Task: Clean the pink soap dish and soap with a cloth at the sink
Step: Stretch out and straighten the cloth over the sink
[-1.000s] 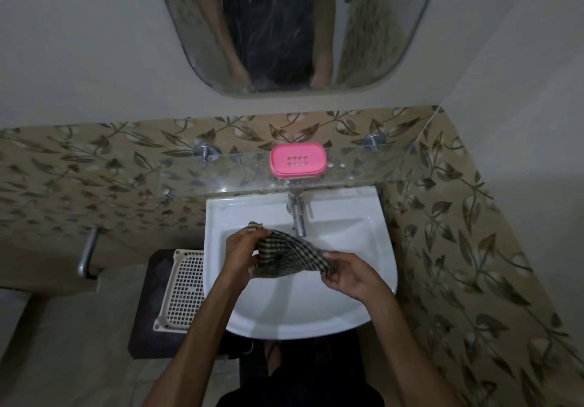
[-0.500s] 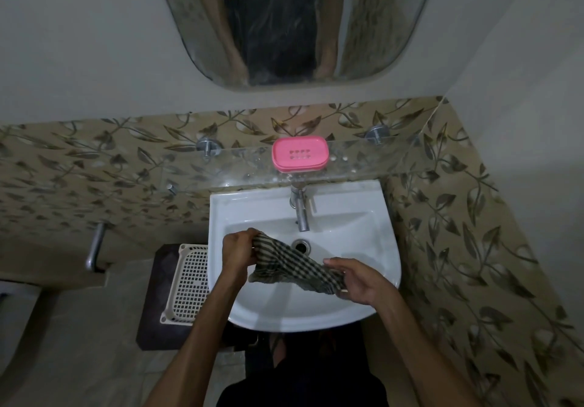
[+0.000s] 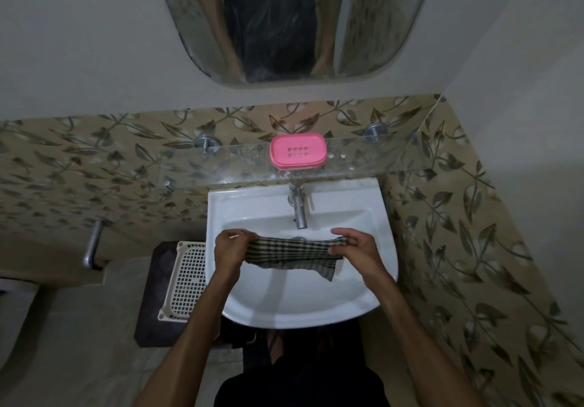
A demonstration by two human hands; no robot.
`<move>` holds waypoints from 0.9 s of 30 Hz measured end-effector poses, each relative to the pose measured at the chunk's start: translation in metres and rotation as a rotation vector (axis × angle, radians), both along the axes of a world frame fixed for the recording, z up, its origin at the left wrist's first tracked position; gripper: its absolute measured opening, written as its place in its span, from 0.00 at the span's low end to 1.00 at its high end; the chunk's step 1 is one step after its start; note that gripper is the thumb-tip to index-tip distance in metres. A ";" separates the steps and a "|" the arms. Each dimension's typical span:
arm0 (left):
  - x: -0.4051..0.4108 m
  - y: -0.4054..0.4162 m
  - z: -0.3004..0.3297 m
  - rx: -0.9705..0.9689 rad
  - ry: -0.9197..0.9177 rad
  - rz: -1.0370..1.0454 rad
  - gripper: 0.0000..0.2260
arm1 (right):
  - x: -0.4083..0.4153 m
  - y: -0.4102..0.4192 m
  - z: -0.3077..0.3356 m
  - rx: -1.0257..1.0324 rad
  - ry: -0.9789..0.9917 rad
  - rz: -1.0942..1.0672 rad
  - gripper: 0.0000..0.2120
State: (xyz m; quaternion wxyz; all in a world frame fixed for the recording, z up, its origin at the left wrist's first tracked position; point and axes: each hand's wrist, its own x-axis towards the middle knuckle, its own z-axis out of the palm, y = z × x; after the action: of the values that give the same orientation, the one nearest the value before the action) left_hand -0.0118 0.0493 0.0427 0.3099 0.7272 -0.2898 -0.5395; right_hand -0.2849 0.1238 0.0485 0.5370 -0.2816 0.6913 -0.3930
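A pink soap dish [image 3: 297,150] with its slotted lid on rests on the glass shelf [image 3: 357,162] above the white sink [image 3: 303,305]. No soap shows; the lid hides the inside. Over the basin I hold a dark checked cloth [image 3: 292,253] stretched flat between both hands. My left hand [image 3: 232,252] pinches its left end, my right hand [image 3: 355,253] grips its right end. A loose corner of the cloth hangs down below my right hand.
A chrome tap [image 3: 299,207] stands at the back of the sink, just beyond the cloth. A mirror [image 3: 290,21] hangs on the wall above. Left of the sink sit a white perforated basket [image 3: 185,280] on a dark stool and a metal wall handle [image 3: 93,244]. Tiled wall closes in on the right.
The bunched cloth has been pulled out straight and level between my hands. My right hand moved up and to the right, my left hand stayed at the left end.
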 end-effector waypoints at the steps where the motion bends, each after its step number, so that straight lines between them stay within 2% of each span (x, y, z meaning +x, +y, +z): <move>1: 0.003 0.001 -0.001 -0.010 -0.034 -0.018 0.14 | 0.000 -0.001 0.003 -0.004 0.074 0.026 0.19; 2: 0.006 0.002 -0.001 -0.029 -0.062 -0.046 0.15 | 0.001 -0.002 0.006 -0.007 0.174 0.060 0.18; 5: 0.013 0.004 -0.003 -0.116 -0.113 -0.180 0.08 | 0.004 -0.002 0.012 -0.043 0.532 0.189 0.13; 9: 0.021 0.003 -0.006 -0.180 -0.178 -0.320 0.12 | 0.002 -0.003 0.017 -0.138 0.727 0.306 0.08; 12: 0.020 0.004 0.000 -0.237 -0.200 -0.387 0.12 | -0.007 -0.004 0.016 -0.141 0.779 0.366 0.06; 16: 0.017 0.004 0.003 -0.378 -0.367 -0.493 0.15 | -0.015 -0.007 0.011 -0.080 0.760 0.476 0.07; 19: 0.016 0.002 0.004 -0.350 -0.391 -0.511 0.15 | -0.021 -0.009 0.006 0.005 0.679 0.501 0.08; 22: 0.014 0.002 0.003 -0.327 -0.442 -0.559 0.09 | -0.027 -0.008 0.004 0.036 0.637 0.590 0.04; 24: 0.014 0.002 0.004 -0.335 -0.455 -0.574 0.03 | -0.028 -0.006 0.003 0.040 0.664 0.676 0.06; 27: 0.013 0.003 0.001 -0.318 -0.424 -0.573 0.03 | -0.029 -0.003 -0.001 0.025 0.733 0.737 0.06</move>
State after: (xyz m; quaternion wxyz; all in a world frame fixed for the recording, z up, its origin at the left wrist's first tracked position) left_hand 0.0007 0.0527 0.0439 0.1889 0.6552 -0.6186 -0.3904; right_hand -0.3135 0.1211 0.0479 0.3657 -0.6191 0.6935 -0.0450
